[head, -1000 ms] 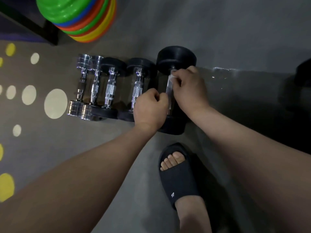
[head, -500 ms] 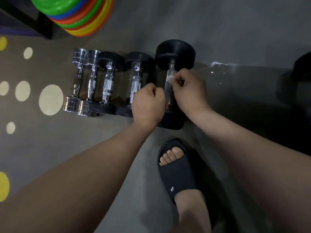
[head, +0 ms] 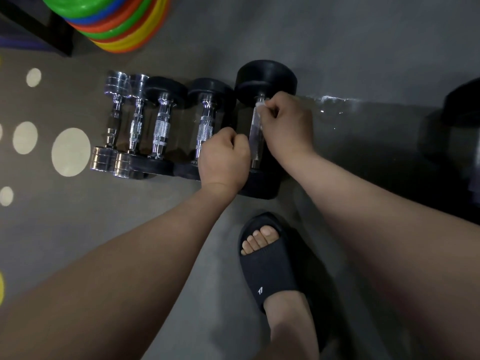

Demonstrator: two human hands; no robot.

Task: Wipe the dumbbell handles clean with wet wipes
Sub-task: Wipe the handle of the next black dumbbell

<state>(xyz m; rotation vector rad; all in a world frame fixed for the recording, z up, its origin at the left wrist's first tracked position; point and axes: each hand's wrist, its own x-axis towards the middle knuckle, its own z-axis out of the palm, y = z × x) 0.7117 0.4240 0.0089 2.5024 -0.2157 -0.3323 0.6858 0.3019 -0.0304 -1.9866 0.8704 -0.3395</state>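
Dumbbell handle [head: 255,159] under treatment lay on the floor at centre frame, just beyond a slippered foot [head: 267,268]. The left hand [head: 224,157] was fisted against its near end and appeared to pinch the tail of the wet wipe [head: 259,104]. The right hand [head: 287,123] pinched the wipe at the far end, beside the black head. Compared with half a second earlier, neither hand had shifted along the bar; this was judged a re-grip, not a stroke. Four dumbbells [head: 161,131] to the left carried no wipe.

Five dumbbells [head: 162,126] lie side by side (biggest rightmost), white wipe [head: 259,104] along its handle [head: 255,136].
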